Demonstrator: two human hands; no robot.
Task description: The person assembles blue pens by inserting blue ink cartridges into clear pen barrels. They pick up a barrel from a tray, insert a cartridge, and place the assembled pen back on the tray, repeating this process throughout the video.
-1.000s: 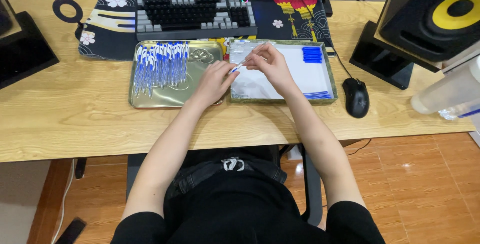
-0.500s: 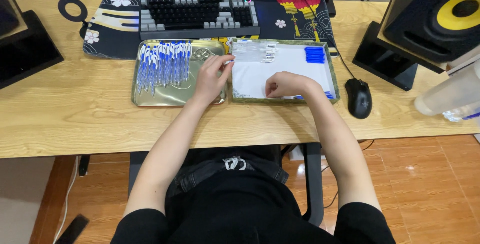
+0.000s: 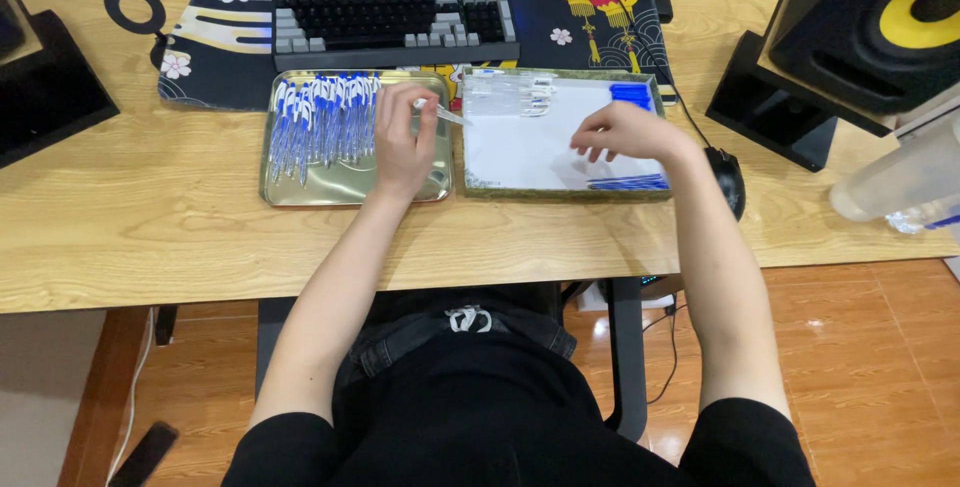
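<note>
— From where you stand, what is nearest?

— The person's forearms, reaching out over the wooden desk (image 3: 150, 237). The left hand (image 3: 402, 137) rests over the right end of the metal tray (image 3: 300, 190), its fingers pinched on a clear pen barrel (image 3: 440, 112) that pokes out toward the white tray (image 3: 520, 152). The right hand (image 3: 625, 132) hovers over that white tray, fingers curled down and loosely apart; I cannot tell whether it grips anything.

— How far along does the work look?

— Well on, I would judge, but not done. The metal tray holds a wide row of finished blue-and-white pens (image 3: 320, 117), lying side by side along its upper half. Its lower half is bare metal.

— And what remains?

— In the white tray, a few clear barrels (image 3: 515, 97) lie along the far edge, a small heap of blue caps (image 3: 632, 95) sits in the far right corner, and a bundle of thin blue refills (image 3: 628, 183) lies along the near right edge. So parts are left for some more pens.

— Beyond the trays?

— A dark keyboard (image 3: 390, 22) on a patterned desk mat (image 3: 220, 47), a black mouse (image 3: 727, 179) right of the white tray, and a speaker (image 3: 880, 27) at the far right.
</note>
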